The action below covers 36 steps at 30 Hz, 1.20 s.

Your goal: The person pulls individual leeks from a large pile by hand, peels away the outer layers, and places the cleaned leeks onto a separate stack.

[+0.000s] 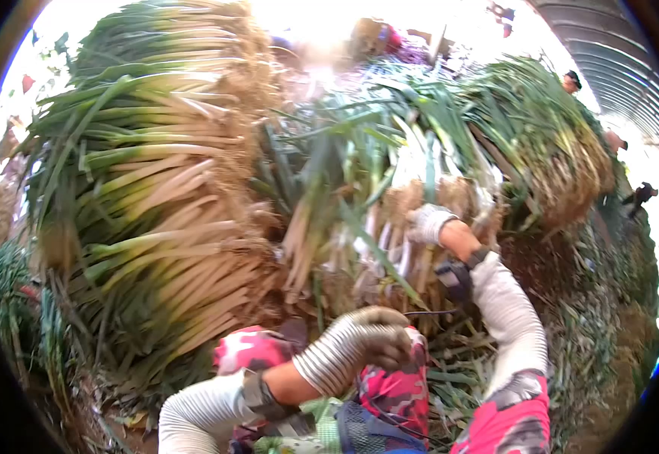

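Note:
My right hand [429, 224], in a white glove, reaches forward to the root ends of a loose heap of leeks [418, 163]. Its fingers are bent in against the roots and white stalks there. Close to my lap, my left hand [371, 339] wears a soiled, ribbed glove, and its fingers are curled together. I cannot tell what, if anything, the left fingers hold. Between the two hands, more leeks [375, 250] lie with their pale stalks and roots toward me. A dark device [454, 278] is strapped at my right wrist.
A tall stack of leeks [186, 174] rises at the left, roots facing right. Another pile [548, 144] stands at the back right. Loose leaves [579, 333] litter the ground at the right. A person [641, 195] is far off under the curved metal roof [620, 64].

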Available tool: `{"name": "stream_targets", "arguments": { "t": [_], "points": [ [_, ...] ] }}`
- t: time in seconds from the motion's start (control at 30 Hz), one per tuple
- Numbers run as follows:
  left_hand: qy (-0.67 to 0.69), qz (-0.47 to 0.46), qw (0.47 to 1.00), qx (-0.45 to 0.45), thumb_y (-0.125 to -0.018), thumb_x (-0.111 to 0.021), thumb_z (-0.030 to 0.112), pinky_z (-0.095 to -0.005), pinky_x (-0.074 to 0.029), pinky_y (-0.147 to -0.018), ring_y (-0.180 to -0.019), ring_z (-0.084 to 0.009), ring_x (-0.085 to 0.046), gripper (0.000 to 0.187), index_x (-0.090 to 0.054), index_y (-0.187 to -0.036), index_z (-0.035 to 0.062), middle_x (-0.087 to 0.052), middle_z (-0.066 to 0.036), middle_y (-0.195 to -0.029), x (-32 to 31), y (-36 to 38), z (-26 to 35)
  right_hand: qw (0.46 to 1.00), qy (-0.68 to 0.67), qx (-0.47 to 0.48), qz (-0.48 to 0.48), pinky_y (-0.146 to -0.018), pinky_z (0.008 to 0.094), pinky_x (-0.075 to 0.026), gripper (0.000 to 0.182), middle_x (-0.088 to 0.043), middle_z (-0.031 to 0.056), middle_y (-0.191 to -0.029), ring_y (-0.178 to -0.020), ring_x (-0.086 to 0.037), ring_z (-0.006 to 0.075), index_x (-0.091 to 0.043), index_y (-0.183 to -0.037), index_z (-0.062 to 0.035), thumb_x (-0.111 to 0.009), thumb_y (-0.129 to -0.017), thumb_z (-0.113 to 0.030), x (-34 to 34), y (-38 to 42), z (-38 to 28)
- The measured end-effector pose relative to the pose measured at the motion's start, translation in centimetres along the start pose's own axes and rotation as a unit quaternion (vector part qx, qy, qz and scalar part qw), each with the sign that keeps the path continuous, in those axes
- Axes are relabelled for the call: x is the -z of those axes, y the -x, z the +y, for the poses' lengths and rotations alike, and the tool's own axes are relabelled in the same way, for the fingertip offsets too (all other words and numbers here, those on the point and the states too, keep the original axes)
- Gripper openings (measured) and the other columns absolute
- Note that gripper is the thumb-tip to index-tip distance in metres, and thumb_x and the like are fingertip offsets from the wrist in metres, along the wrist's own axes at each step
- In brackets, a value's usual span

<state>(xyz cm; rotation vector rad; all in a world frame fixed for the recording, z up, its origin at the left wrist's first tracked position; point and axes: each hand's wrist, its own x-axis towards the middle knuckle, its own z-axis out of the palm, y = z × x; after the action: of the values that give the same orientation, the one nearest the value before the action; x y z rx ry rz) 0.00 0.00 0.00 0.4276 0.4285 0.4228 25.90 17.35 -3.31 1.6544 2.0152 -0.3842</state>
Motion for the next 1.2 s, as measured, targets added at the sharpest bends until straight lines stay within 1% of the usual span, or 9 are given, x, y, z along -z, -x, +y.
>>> {"name": "stream_targets", "arguments": {
  "t": [0.1, 0.4, 0.53, 0.63, 0.8, 0.83, 1.1, 1.17, 1.2],
  "points": [
    [0.05, -0.078, 0.995, 0.031, -0.086, -0.059, 0.012, -0.0335, -0.052, -0.07, -0.081, -0.0235, -0.064, 0.026, -0.052, -0.108, 0.0, -0.063, -0.012, -0.088, -1.5, -7.1, -3.0, 0.981, -0.068, -0.097, 0.154, -0.085, 0.0452, -0.047, 0.04, -0.06, 0.024, -0.103, -0.097, -0.059, 0.038, -0.058, -0.109, -0.0065, -0.055, -0.077, -0.03, -1.3, -2.6, 6.3],
    [0.092, 0.188, 0.967, -0.148, -0.086, -0.056, 0.014, -0.0422, -0.051, -0.073, -0.078, -0.0276, -0.062, 0.02, -0.051, -0.103, 0.0043, -0.06, -0.011, -0.085, 8.4, -11.5, 1.2, 0.757, -0.139, -0.23, 0.595, -0.074, 0.0474, -0.048, 0.03, -0.059, 0.021, -0.098, -0.089, -0.059, 0.0398, -0.051, -0.1, -0.0032, -0.06, -0.075, -0.017, -0.6, -12.1, 9.5],
    [0.083, 0.168, 0.971, -0.148, -0.087, -0.056, 0.014, -0.0416, -0.051, -0.072, -0.078, -0.0272, -0.062, 0.018, -0.052, -0.102, 0.005, -0.06, -0.01, -0.084, 7.3, -12.7, 2.7, 0.895, -0.192, -0.331, 0.231, -0.103, 0.0459, -0.032, 0.077, -0.028, 0.0219, -0.14, -0.125, -0.036, 0.0391, -0.023, -0.142, -0.0099, -0.059, -0.078, -0.035, -0.8, -14.6, 12.6],
    [0.101, 0.157, 0.974, -0.131, -0.087, -0.057, 0.015, -0.0401, -0.051, -0.071, -0.077, -0.0266, -0.062, 0.018, -0.052, -0.101, 0.0052, -0.06, -0.01, -0.083, 7.7, -13.6, 2.7, 0.888, -0.179, -0.372, 0.202, -0.101, 0.0541, -0.03, 0.068, -0.029, 0.0249, -0.138, -0.123, -0.034, 0.0455, -0.024, -0.141, -0.0126, -0.054, -0.083, -0.031, -0.7, -15.0, 11.5],
    [0.08, 0.139, 0.979, -0.124, -0.087, -0.056, 0.015, -0.0401, -0.052, -0.068, -0.074, -0.027, -0.063, 0.019, -0.051, -0.101, 0.004, -0.061, -0.01, -0.08, 7.7, -14.8, 2.4, 0.795, -0.348, -0.374, 0.327, -0.083, 0.0502, -0.046, 0.04, -0.056, 0.0284, -0.111, -0.102, -0.058, 0.039, -0.043, -0.126, -0.0069, -0.033, -0.095, -0.03, -2.2, -14.3, 11.2],
    [0.081, 0.134, 0.979, -0.128, -0.087, -0.056, 0.015, -0.0403, -0.052, -0.067, -0.074, -0.0272, -0.063, 0.019, -0.051, -0.101, 0.0038, -0.061, -0.01, -0.079, 8.2, -15.2, 2.3, 0.91, -0.112, -0.275, 0.29, -0.082, 0.0481, -0.047, 0.039, -0.061, 0.0272, -0.101, -0.094, -0.062, 0.0381, -0.047, -0.122, -0.0053, -0.034, -0.094, -0.029, -2.7, -13.1, 11.4],
    [0.069, 0.173, 0.969, -0.162, -0.086, -0.056, 0.013, -0.0376, -0.05, -0.054, -0.064, -0.0261, -0.061, 0.015, -0.051, -0.099, 0.0065, -0.058, -0.01, -0.072, 6.5, -15.5, 2.0, 0.936, -0.089, -0.137, 0.313, -0.071, 0.0489, -0.049, 0.044, -0.061, 0.0273, -0.085, -0.078, -0.062, 0.0413, -0.05, -0.119, -0.0076, -0.054, -0.077, -0.022, -1.4, 7.3, 3.2],
    [0.097, 0.108, 0.975, -0.167, -0.086, -0.056, 0.016, -0.0356, -0.048, -0.051, -0.061, -0.0251, -0.059, 0.011, -0.052, -0.092, 0.0083, -0.057, -0.008, -0.072, 6.5, -16.0, 1.2, 0.915, 0.011, -0.089, 0.394, -0.066, 0.0487, -0.05, 0.043, -0.062, 0.0243, -0.074, -0.071, -0.062, 0.04, -0.052, -0.117, -0.009, -0.056, -0.077, -0.023, -1.6, 13.4, 1.3],
    [0.098, -0.048, 0.985, -0.131, -0.087, -0.056, 0.022, -0.0342, -0.042, -0.046, -0.054, -0.0207, -0.051, 0.012, -0.051, -0.084, 0.0112, -0.052, -0.004, -0.068, 8.4, -18.0, 0.7, 0.914, -0.128, -0.051, 0.381, -0.062, 0.0477, -0.05, 0.041, -0.06, 0.0239, -0.069, -0.067, -0.062, 0.0401, -0.052, -0.116, -0.009, -0.056, -0.078, -0.023, -1.1, 16.5, -0.1]
  ]
}}
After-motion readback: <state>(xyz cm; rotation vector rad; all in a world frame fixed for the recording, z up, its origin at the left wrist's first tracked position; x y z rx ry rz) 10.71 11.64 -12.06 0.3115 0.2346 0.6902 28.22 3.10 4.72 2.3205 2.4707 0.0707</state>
